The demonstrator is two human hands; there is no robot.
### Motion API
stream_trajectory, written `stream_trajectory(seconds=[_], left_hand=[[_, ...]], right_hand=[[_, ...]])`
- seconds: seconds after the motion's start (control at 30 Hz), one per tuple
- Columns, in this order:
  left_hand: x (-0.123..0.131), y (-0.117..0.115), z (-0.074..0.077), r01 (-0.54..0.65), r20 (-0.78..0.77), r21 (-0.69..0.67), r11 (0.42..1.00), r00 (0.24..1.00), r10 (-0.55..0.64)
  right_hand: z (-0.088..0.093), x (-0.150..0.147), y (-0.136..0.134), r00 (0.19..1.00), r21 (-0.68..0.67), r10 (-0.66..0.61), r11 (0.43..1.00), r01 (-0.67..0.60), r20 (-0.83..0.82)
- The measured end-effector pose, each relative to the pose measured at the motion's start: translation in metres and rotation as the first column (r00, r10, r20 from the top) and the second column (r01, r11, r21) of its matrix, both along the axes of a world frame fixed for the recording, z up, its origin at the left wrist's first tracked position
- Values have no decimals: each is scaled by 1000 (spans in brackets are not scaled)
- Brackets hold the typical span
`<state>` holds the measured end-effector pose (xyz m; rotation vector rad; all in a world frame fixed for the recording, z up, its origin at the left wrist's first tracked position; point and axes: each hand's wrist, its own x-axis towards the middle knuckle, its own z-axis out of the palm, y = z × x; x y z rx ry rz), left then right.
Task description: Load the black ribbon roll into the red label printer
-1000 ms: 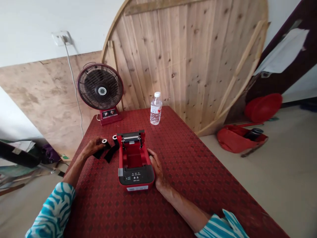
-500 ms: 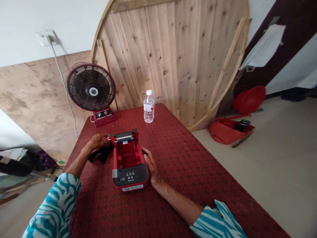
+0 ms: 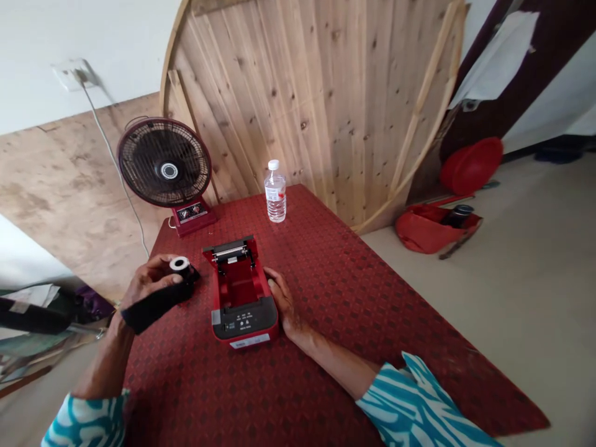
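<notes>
A red and black label printer (image 3: 244, 320) sits on the table with its lid raised and its red inner bay exposed. My right hand (image 3: 283, 304) rests along the printer's right side, fingers closed against the casing. To the left of the printer, my left hand (image 3: 151, 279) grips a roll of black ribbon (image 3: 186, 270) between thumb and fingers. The roll's pale round core end faces up, and a loose black strip trails from it across my wrist. Some of the fingers behind the roll are hidden.
A clear water bottle (image 3: 275, 195) stands behind the printer. A dark red fan (image 3: 165, 167) stands at the table's back left corner, near a hanging cord. A round wooden panel (image 3: 298, 99) leans on the wall. On the floor at right lies a red dustpan (image 3: 421, 233).
My left hand has moved left, away from the printer's lid, and turned the ribbon roll so its core end shows. The loose strip now lies over my wrist. My right hand stays on the printer.
</notes>
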<state>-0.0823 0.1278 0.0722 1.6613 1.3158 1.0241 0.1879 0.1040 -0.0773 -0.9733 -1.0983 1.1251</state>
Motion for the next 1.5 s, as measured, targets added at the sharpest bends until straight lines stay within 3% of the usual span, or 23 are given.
stream_trajectory(seconds=[0.07,0.13,0.27,0.47,0.53,0.6,0.73,0.83,0.9,1.0,1.07,1.2,1.33,1.5], left_hand=[[23,-10,0,118,-201,47,992,974,-106],[47,-14,-2,237,-435,110,965,885,-168],[87,-15,-10,353,-724,190,916,681,-112],[122,-6,-7,277,-955,25,961,291,-59],[131,0,-8,243,-973,-33,969,216,-87],[138,5,-13,235,-975,-71,969,190,-117],[142,14,-22,251,-967,-107,962,200,-159],[133,14,-18,290,-951,-126,949,238,-199],[119,8,-10,344,-908,-96,934,355,-224],[93,-11,2,373,-757,42,927,617,-214],[78,-27,4,376,-699,104,921,687,-201],[70,-50,-10,440,-687,212,873,702,-187],[76,-55,-26,440,-691,351,827,717,-89],[80,-67,-27,431,-701,445,785,713,6]], right_hand=[[0,-1,1,1000,8,-9,1000,9,-8],[0,-2,1,1000,20,-21,1000,21,-11],[0,-2,3,999,53,-35,998,35,10],[1,-2,3,999,67,-38,997,38,7],[1,-2,4,999,62,-41,997,41,1],[0,-2,5,999,65,-49,997,49,-3],[-1,-3,6,999,67,-54,996,54,-6],[-1,-2,5,999,69,-47,997,46,9],[0,-1,4,999,76,-36,996,35,15],[1,0,4,1000,83,-28,996,27,12],[0,0,3,1000,82,-26,996,25,12],[-2,-1,3,999,90,-25,996,22,25],[1,-1,3,999,72,-32,997,30,25],[2,-1,4,999,69,-42,997,40,28]])
